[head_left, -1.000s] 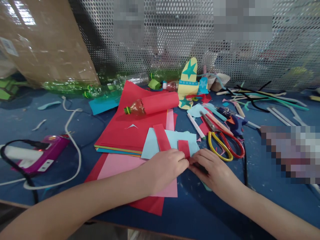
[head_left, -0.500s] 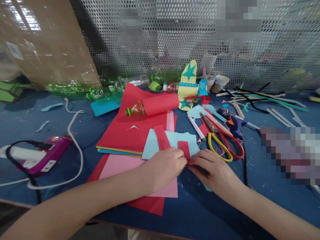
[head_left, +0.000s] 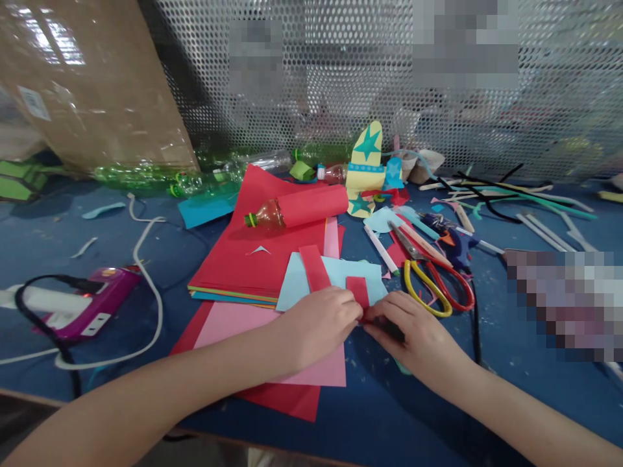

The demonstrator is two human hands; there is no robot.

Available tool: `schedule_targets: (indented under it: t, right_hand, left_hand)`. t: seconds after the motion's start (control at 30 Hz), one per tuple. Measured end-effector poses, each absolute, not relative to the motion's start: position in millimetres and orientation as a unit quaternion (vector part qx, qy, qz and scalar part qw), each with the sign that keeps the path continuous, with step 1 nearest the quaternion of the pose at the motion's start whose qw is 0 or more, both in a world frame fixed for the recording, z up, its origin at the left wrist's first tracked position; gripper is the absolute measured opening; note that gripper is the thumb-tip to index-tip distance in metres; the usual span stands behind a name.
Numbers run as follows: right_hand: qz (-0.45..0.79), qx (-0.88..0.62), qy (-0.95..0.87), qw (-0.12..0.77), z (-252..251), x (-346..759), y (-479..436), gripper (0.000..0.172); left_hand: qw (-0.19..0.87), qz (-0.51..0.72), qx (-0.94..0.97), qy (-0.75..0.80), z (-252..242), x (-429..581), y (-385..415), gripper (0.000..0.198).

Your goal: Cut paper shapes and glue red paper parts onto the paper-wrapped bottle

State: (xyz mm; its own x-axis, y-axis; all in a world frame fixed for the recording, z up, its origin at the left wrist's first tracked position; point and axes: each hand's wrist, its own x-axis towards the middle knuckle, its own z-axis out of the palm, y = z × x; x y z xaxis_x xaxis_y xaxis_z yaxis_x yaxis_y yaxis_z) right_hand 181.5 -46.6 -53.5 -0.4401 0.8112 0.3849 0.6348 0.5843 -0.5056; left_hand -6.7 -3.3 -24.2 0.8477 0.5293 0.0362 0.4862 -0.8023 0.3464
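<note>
Both hands meet low in the middle, pinching the near end of a short red paper strip [head_left: 357, 291]. My left hand [head_left: 331, 318] has its fingers closed on the strip's left side. From the right, my right hand [head_left: 413, 324] holds the same end between thumb and fingers; the fingertips partly hide it. A longer red paper strip [head_left: 314, 264] lies just beyond my left hand, over a light blue paper sheet [head_left: 292, 285]. Pink paper [head_left: 321, 370] lies beneath my left hand and forearm. Scissors [head_left: 428, 272] with yellow and red handles rest beyond my right hand.
A bottle wrapped in red paper [head_left: 311, 206] lies on a stack of coloured paper [head_left: 233, 259]. A glue gun [head_left: 457, 243], a white marker [head_left: 381, 250] and paper scraps are at right. A purple power strip [head_left: 104, 301] with cables is at left. Perforated metal [head_left: 341, 71] stands behind.
Both hands stay nearly in place, still pinching the short red strip, with only slight finger movement. The whole view has shifted very slightly.
</note>
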Motion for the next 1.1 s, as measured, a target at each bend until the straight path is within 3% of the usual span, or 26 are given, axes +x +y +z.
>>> schedule_targets:
  t: [0.27, 0.67, 0.83, 1.1]
  right_hand:
    - [0.154, -0.454, -0.825, 0.300, -55, 181, -44, 0.012]
    - [0.138, -0.431, -0.843, 0.292, -47, 180, -54, 0.013]
    - [0.149, -0.441, -0.837, 0.287, -46, 179, -54, 0.013]
    - [0.150, -0.428, -0.842, 0.294, -46, 182, -53, 0.012]
  left_hand:
    - [0.184, 0.075, 0.936, 0.290, -29, -6, -3, 0.007]
    - [0.137, 0.056, 0.959, 0.242, -29, -9, -9, 0.014]
    - [0.065, 0.064, 0.972, 0.214, -31, -13, -12, 0.009]
    - [0.066, 0.090, 0.975, 0.191, -38, -15, -10, 0.013]
